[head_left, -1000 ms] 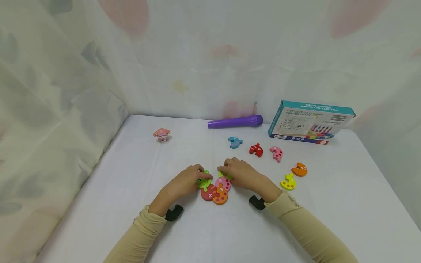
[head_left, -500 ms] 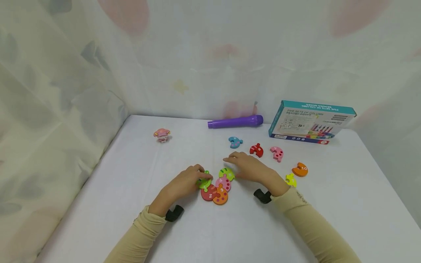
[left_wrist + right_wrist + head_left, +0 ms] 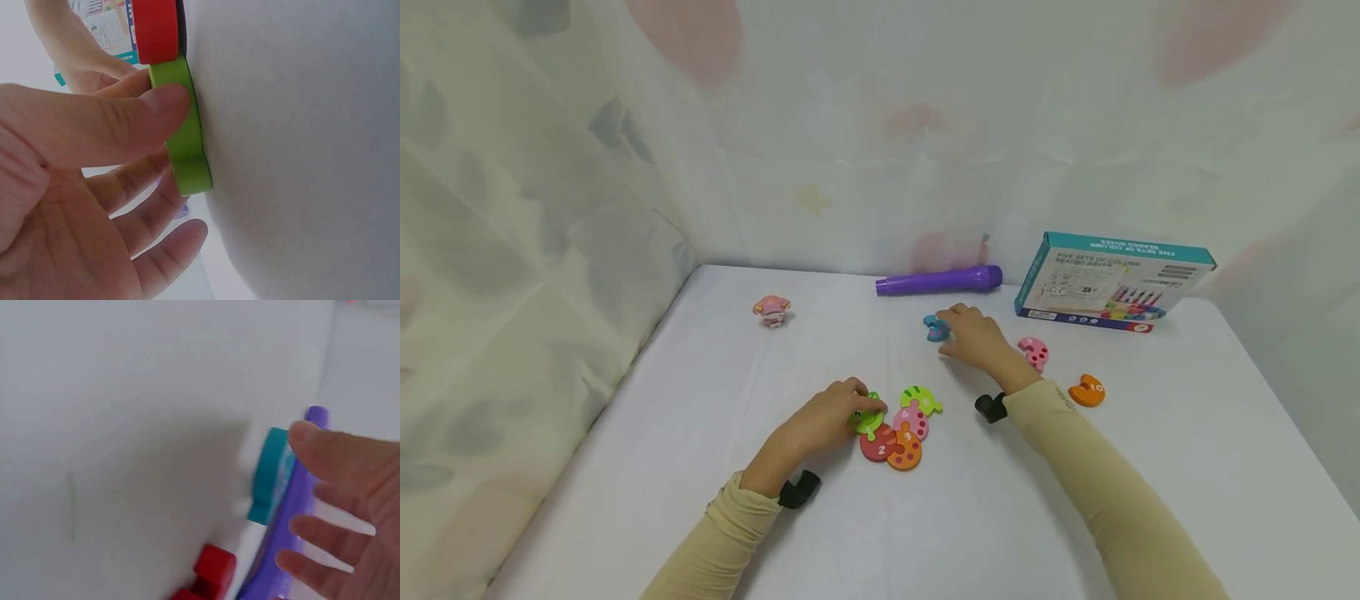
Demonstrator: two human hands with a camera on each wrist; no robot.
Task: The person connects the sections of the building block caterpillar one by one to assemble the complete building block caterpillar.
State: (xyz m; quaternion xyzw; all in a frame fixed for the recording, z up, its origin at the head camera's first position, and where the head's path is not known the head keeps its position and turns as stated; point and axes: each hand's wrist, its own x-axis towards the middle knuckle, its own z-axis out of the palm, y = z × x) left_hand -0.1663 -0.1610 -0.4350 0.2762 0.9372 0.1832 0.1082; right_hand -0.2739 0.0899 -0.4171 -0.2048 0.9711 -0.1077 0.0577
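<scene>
My left hand (image 3: pixel 829 417) holds the green frog-like head piece (image 3: pixel 871 420) of a wooden puzzle between thumb and fingers; in the left wrist view the thumb (image 3: pixel 165 103) lies on its side edge. Joined to that piece runs a curved row: a red piece (image 3: pixel 876 445) with a 2, an orange one (image 3: pixel 906 454) with a 3, a pink one (image 3: pixel 912 427) and a green striped one (image 3: pixel 916 398). Farther back, my right hand (image 3: pixel 976 337) hovers with spread fingers at the blue puzzle piece (image 3: pixel 936 330). The right wrist view shows its thumb (image 3: pixel 306 434) overlapping that blue piece.
A purple toy microphone (image 3: pixel 938 281) lies behind the blue piece. At the back right stands a box (image 3: pixel 1108 283), at the back left a pink figurine (image 3: pixel 772 310). Loose pink (image 3: pixel 1035 352) and orange (image 3: pixel 1086 391) pieces lie right; a red piece (image 3: pixel 215 572) shows below the right hand.
My right hand has let go of the green striped piece and moved back to the blue piece. The left hand stays on the green head piece.
</scene>
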